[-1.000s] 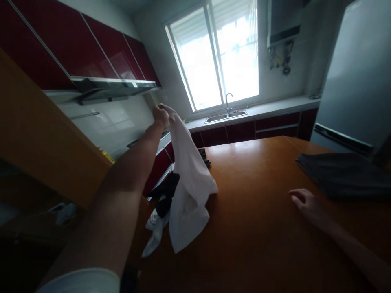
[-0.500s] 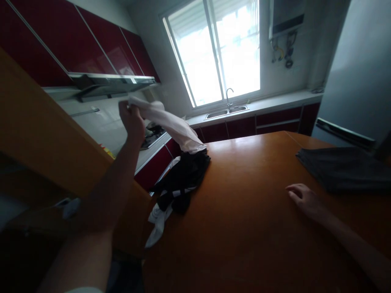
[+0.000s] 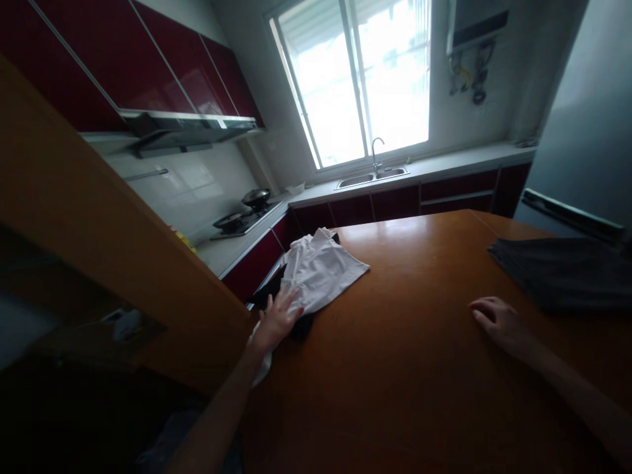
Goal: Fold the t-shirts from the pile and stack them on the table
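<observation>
My left hand (image 3: 279, 322) lies over a white garment (image 3: 323, 270) at the left edge of the table, fingers spread and holding nothing. The white cloth is spread loosely over a pile. Dark cloth (image 3: 270, 288) pokes out from under it on the left, and a white strip of fabric (image 3: 263, 372) hangs down beside my left wrist. On the right, my right hand (image 3: 501, 326) rests on the tabletop, loosely curled with the thumb apart and nothing in it. Just beyond it sits a folded dark grey garment (image 3: 563, 273).
The wooden table (image 3: 395, 316) fills the middle. A wooden partition (image 3: 123, 243) rises at its left. Farther back are a stove with a pan (image 3: 255, 197), a sink (image 3: 372, 176) beneath a window, and a range hood (image 3: 187, 128). A fridge (image 3: 577, 145) stands at the right.
My left hand has come down from above the stove and let go of the white garment, which now covers most of the dark cloth. My right hand stays in place.
</observation>
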`<state>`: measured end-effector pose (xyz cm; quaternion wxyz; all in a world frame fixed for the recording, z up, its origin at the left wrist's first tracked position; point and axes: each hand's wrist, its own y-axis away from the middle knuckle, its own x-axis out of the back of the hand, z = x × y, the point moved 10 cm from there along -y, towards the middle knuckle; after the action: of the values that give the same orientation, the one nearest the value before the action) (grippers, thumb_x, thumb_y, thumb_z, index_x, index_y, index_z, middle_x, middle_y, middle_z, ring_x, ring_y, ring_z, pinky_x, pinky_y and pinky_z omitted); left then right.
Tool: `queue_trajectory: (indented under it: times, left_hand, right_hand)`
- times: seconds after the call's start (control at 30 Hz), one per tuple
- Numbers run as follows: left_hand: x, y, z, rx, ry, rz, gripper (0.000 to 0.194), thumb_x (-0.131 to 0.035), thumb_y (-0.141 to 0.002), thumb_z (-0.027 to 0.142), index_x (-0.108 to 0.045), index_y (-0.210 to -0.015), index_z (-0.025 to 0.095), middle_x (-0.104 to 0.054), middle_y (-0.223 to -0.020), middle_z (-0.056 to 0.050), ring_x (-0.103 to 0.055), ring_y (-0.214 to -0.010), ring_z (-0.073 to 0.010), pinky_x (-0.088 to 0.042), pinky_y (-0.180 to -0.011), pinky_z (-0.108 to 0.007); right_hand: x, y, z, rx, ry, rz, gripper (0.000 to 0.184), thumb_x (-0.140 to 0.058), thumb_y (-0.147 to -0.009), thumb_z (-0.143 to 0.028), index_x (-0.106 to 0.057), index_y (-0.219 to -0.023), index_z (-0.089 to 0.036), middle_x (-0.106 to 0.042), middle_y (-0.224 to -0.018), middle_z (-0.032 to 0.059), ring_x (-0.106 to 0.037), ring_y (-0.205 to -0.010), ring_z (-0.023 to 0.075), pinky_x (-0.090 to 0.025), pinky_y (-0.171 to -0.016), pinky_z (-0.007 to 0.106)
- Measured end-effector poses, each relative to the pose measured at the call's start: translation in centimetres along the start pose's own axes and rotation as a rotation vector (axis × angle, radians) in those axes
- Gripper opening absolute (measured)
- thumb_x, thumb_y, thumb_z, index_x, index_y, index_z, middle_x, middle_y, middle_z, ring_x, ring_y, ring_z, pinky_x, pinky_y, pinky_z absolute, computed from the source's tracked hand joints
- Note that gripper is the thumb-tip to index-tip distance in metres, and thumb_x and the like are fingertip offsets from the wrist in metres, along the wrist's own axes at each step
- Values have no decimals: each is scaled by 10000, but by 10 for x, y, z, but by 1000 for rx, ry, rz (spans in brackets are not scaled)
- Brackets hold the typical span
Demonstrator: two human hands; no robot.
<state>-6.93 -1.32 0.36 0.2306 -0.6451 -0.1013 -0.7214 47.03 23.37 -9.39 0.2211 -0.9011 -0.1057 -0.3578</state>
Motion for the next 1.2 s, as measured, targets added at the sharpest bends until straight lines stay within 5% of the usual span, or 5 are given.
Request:
queue_trajectory:
  times: [0.33,0.57,0.77,1.07,1.2]
  left_hand:
    - [-29,-36,-26,156,-68,60,571,-565,-918,432,-529,-1459,254,-359,-1598,-184,-309,-1438,-497,-308,-1058,-752]
    - [-50,-72,123,-323,105,105,404,-598,-935,288,-615,-1332,214,-541,-1438,-128,-467,-1356,-300,-370,-1154,-426]
    - [-72,-109,164,-280,190,84,433,-481,-882,51,-701,-1233,176,-683,-1041,-107,-661,-969,-226,-500,-954,-338]
    - [97,-85,15,50,183,604,211,-449,-833,145,-654,-883,164,-614,-1083,-119,-583,-1084,-267,-466,-1028,-389]
    - [74,-38,-46,176,196,491,93,-492,-649,224,-579,-681,233,-621,-865,-106,-633,-912,-333,-524,-928,-518]
  right_hand:
    - [5,1,-9,-4,1,0,322,-493,-847,-422,-723,-935,-215,-683,-1091,120,-645,-1032,300,-503,-960,468]
    - [6,1,-10,0,11,2,307,-507,-848,-412,-729,-926,-215,-680,-1084,119,-649,-1029,294,-500,-966,461]
    - [9,2,-17,15,-18,-31,311,-502,-874,-404,-727,-957,-205,-688,-1095,115,-653,-1050,269,-498,-977,418]
    - [9,1,-24,25,-58,-41,260,-533,-862,-375,-725,-926,-213,-690,-1074,108,-649,-1031,263,-491,-977,419]
    - [25,-4,-24,-44,-139,75,248,-511,-872,-325,-703,-974,-205,-705,-1039,101,-668,-937,238,-530,-883,380]
